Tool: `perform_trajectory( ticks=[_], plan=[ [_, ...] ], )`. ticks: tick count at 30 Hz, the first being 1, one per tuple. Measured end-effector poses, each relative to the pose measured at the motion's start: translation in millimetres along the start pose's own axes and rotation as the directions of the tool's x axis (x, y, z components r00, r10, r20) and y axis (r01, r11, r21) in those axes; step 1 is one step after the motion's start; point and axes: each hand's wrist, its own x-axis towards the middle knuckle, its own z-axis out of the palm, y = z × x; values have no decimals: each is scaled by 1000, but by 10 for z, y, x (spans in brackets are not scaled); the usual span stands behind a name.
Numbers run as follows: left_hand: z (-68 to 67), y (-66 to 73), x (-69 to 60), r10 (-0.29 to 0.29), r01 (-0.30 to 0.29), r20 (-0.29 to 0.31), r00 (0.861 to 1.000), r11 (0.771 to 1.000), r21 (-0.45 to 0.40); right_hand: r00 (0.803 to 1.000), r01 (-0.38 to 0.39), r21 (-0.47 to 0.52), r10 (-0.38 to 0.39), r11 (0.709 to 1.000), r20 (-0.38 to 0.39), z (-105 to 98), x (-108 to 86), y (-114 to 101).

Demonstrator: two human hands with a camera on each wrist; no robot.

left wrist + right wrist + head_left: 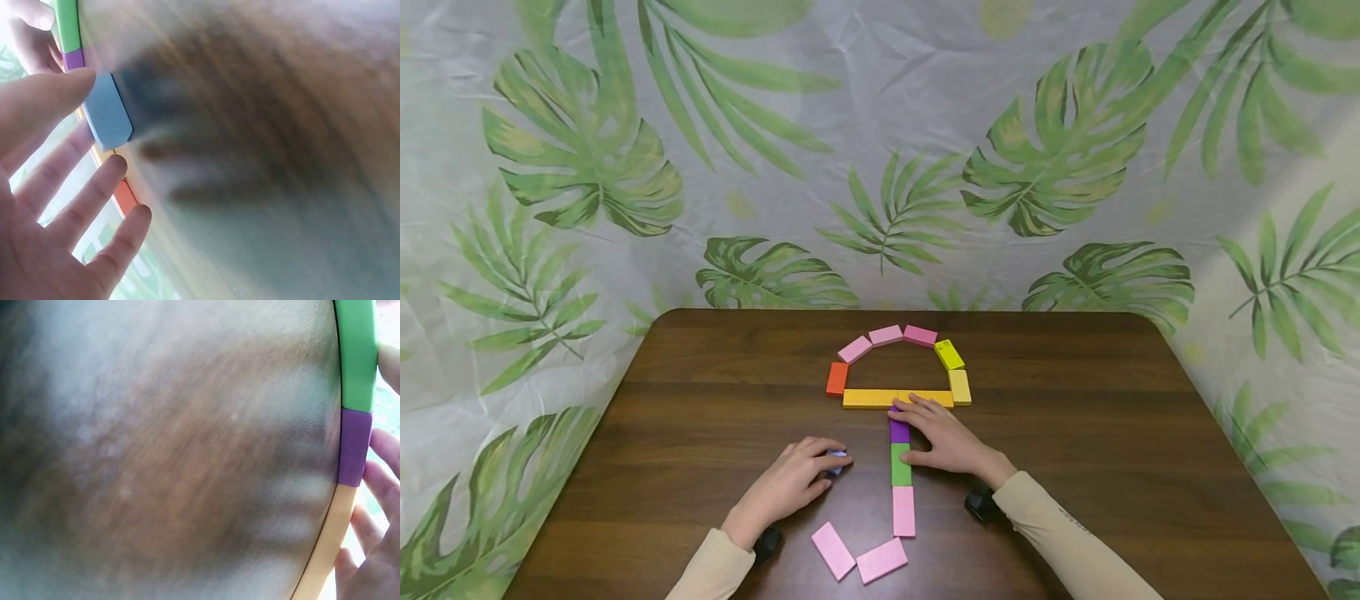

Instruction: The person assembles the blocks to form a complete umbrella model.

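Observation:
My left hand (pixel 786 479) pinches a light blue block (pixel 109 115) between thumb and index finger, left of the column of blocks; its other fingers are spread. Leaning over that column from the right is my right hand (pixel 951 437). Its thumb touches the side of the green block (pixel 900 467), while its fingers rest at the purple block (pixel 355 447) and along the orange blocks (pixel 871 399). Purple, green and a pink block (pixel 904 511) stand end to end below the orange row. The right hand partly covers the purple block in the head view.
Above the orange row, an arch joins a red block (pixel 837 378), several pink blocks (pixel 886 335) and yellow blocks (pixel 949 355). Two more pink blocks (pixel 882 561) lie angled near the column's bottom. All lie on a dark wooden table (pixel 1112 400) before a leaf-patterned cloth (pixel 910 100).

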Motion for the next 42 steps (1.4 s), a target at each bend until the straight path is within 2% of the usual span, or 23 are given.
perform_trajectory(
  ticks=[10, 13, 18, 22, 25, 29, 32, 38, 42],
  plan=[
    [34, -22, -82, 27, -26, -68, 997, 1000, 11, 1000, -2, 6, 2, 1000, 3, 1, -4, 4],
    [32, -18, -124, 19, -20, -54, 998, 1000, -15, 1000, -1, 9, 1, 1000, 3, 8, -3, 7],
    [7, 6, -209, 1, 0, 8, 1000, 997, -79, 1000, 7, 12, -7, 1000, -9, 18, -1, 15],
    [-12, 30, -282, 12, -8, 39, 999, 996, -93, 1000, 10, 13, -10, 1000, -10, 16, -1, 12],
    [-13, 44, -328, 53, -50, 34, 998, 996, -78, 1000, 4, 11, -4, 1000, -2, 15, -1, 11],
    [0, 60, -370, 135, -135, 3, 991, 990, -40, 1000, -11, 10, 11, 1000, 9, 9, -1, 10],
    [2, 79, -399, 168, -168, -6, 986, 985, -29, 1000, -18, 9, 18, 1000, 15, 8, -1, 7],
    [-20, 137, -456, 136, -133, 33, 990, 988, -81, 1000, -23, 11, 23, 1000, 15, 11, 0, 7],
    [2, 144, -482, 141, -138, 28, 990, 988, -73, 1000, -25, 16, 24, 1000, 16, 5, 3, 2]
  ],
)
